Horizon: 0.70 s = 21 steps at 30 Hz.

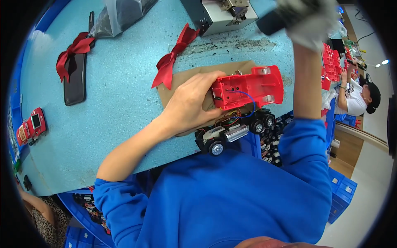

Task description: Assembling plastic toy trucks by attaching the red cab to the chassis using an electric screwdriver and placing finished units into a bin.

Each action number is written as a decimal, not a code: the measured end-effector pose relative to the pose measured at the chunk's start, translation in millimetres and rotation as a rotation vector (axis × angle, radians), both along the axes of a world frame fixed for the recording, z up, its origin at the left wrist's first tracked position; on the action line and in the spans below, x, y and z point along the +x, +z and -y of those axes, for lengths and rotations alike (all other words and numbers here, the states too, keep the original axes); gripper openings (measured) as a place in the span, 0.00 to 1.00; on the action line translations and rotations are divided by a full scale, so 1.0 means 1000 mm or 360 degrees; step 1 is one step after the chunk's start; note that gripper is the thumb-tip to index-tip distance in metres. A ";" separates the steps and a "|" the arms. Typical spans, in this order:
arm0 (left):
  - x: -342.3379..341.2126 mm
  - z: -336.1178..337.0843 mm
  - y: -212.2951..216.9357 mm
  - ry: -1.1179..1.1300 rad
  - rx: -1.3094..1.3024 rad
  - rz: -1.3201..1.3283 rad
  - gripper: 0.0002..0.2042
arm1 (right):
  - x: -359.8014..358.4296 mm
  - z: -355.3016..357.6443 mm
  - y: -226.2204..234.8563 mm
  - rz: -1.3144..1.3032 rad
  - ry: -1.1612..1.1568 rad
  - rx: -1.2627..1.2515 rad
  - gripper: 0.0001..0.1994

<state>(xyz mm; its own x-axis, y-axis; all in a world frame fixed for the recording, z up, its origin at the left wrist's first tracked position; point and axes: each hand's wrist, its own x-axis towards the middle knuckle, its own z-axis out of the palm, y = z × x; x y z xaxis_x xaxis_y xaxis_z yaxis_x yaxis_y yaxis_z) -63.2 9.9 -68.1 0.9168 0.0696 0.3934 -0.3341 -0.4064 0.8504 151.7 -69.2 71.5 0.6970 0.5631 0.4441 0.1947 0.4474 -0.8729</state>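
- The left hand [188, 105] lies palm down, fingers curled forward and closed on something at their tips, thumb tucked low.
- The left forearm is bare, running from the lower left up to the wrist, its blue sleeve pushed back to the elbow.
- The right hand [304, 18] is raised high near the top edge, blurred, wearing a pale glove and closed around a dark grip.
- The right forearm stands nearly upright, bare from the blue sleeve to the glove.
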 end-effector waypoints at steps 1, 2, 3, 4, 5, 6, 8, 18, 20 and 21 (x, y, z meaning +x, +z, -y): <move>-0.004 0.001 0.001 0.0018 0.0006 0.0013 0.29 | -0.025 0.023 0.000 0.0187 -0.0428 -0.0059 0.05; -0.007 0.002 0.001 0.0036 0.0013 0.0025 0.29 | -0.041 0.046 0.001 0.0379 -0.0851 -0.0122 0.10; -0.010 0.006 0.002 0.0022 -0.0011 0.0007 0.29 | -0.048 0.066 0.005 0.0065 -0.0033 0.0098 0.10; -0.006 0.006 0.002 0.0000 -0.0024 0.0012 0.29 | -0.052 0.075 0.008 -0.0247 0.0778 0.0330 0.10; -0.003 0.006 0.003 -0.0021 -0.0036 0.0019 0.29 | -0.061 0.080 0.006 -0.0252 0.0760 0.0317 0.10; -0.001 0.005 0.002 -0.0031 -0.0035 0.0023 0.29 | -0.074 0.076 -0.001 -0.0075 0.0558 0.0182 0.10; 0.001 0.007 0.001 -0.0036 -0.0036 0.0030 0.29 | -0.090 0.072 -0.013 0.0281 0.0151 -0.0086 0.11; -0.005 0.006 -0.002 -0.0023 -0.0038 0.0001 0.28 | -0.077 0.083 -0.038 -0.0046 0.0344 0.0226 0.13; -0.004 0.006 -0.001 -0.0028 -0.0040 0.0012 0.28 | -0.078 0.085 -0.035 -0.0155 0.0388 0.0315 0.13; -0.003 0.006 0.000 -0.0030 -0.0040 0.0023 0.28 | -0.080 0.085 -0.033 -0.0155 0.0385 0.0312 0.13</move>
